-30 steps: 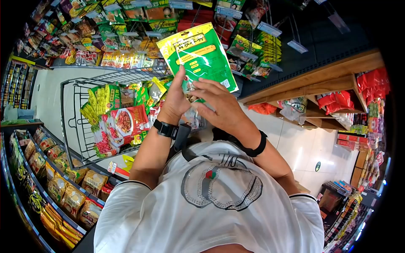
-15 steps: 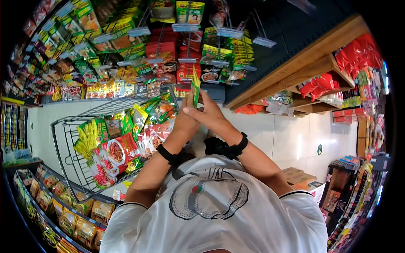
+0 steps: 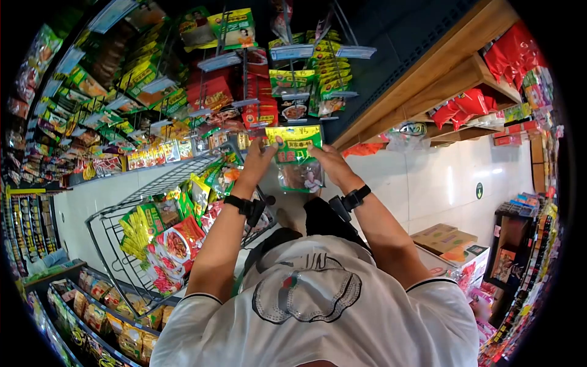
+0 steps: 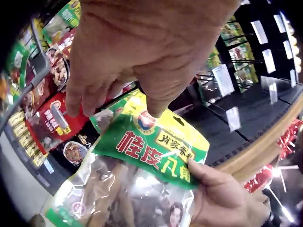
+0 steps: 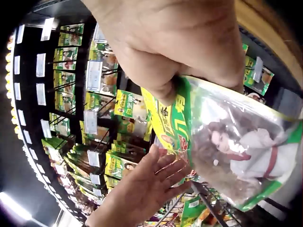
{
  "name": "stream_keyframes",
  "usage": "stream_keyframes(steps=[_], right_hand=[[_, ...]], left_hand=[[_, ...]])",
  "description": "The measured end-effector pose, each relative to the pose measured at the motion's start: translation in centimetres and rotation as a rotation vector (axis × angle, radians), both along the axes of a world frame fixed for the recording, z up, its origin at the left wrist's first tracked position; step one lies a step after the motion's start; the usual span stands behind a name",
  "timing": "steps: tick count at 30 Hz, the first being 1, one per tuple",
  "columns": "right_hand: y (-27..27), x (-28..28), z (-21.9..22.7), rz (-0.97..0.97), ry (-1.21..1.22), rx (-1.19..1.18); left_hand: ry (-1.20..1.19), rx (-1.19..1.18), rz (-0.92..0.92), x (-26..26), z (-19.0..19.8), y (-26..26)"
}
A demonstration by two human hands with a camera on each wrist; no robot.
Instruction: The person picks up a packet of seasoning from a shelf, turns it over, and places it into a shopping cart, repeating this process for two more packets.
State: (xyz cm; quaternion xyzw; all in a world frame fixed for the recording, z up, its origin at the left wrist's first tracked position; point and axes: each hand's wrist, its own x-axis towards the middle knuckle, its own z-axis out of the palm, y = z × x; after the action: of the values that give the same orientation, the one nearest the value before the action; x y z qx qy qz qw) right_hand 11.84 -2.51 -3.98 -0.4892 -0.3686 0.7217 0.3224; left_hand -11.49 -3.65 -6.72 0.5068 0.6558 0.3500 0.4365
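Note:
A snack packet (image 3: 297, 160) with a green and yellow header and a clear lower half hangs in front of me, its printed face toward me. My left hand (image 3: 263, 147) pinches its top left corner and my right hand (image 3: 318, 151) pinches the top right. In the left wrist view the left hand (image 4: 137, 101) has its thumb on the packet (image 4: 147, 161), and the right hand (image 4: 208, 175) grips the header's edge. Seen from the right wrist, the right hand (image 5: 175, 90) clamps the packet (image 5: 227, 142) while the left hand (image 5: 161, 177) touches its far edge.
A wire shopping cart (image 3: 105, 244) with several packets inside stands at my left, just under the left arm. Hooks of hanging packets (image 3: 293, 79) face me, a wooden shelf (image 3: 452, 67) runs at the right, and cardboard boxes (image 3: 443, 238) sit on the floor. A low shelf (image 3: 79, 306) lines the left.
The packet, first held up close showing its back, was turned edge-on and now shows its printed face. Both hands have spread apart to its top corners and moved farther from me.

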Motion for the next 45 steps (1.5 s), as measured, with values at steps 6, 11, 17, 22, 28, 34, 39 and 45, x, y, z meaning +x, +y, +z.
stream_keyframes(steps=[6, 11, 17, 22, 28, 34, 39, 45], right_hand=[[2.8, 1.4, -3.2, -0.023, 0.207, -0.170], [6.9, 2.1, -9.3, -0.087, 0.198, -0.152], [11.5, 2.3, -12.5, -0.102, 0.053, -0.097], [13.6, 1.8, -13.8, -0.125, -0.003, -0.084], [15.3, 1.3, -14.8, -0.110, -0.012, 0.016], [15.3, -0.1, -13.3, -0.249, -0.136, 0.031], [16.7, 0.0, -11.5, -0.151, -0.204, 0.110], [17.4, -0.4, -14.0, -0.138, -0.314, 0.167]], left_hand=[[-0.489, -0.350, -0.035, 1.6, -0.3, 4.7], [-0.516, -0.354, 0.104, 3.0, -3.8, 8.2], [-0.512, -0.370, 0.245, 3.2, -6.6, 12.2], [-0.521, -0.347, 0.232, 2.3, -8.1, 14.7], [-0.725, -0.169, 0.168, 2.1, -7.1, 15.5], [-0.644, -0.081, 0.199, 2.7, -5.7, 15.3], [-0.644, -0.052, 0.191, 2.6, -6.2, 16.3], [-0.558, -0.052, 0.195, 2.9, -6.1, 17.1]])
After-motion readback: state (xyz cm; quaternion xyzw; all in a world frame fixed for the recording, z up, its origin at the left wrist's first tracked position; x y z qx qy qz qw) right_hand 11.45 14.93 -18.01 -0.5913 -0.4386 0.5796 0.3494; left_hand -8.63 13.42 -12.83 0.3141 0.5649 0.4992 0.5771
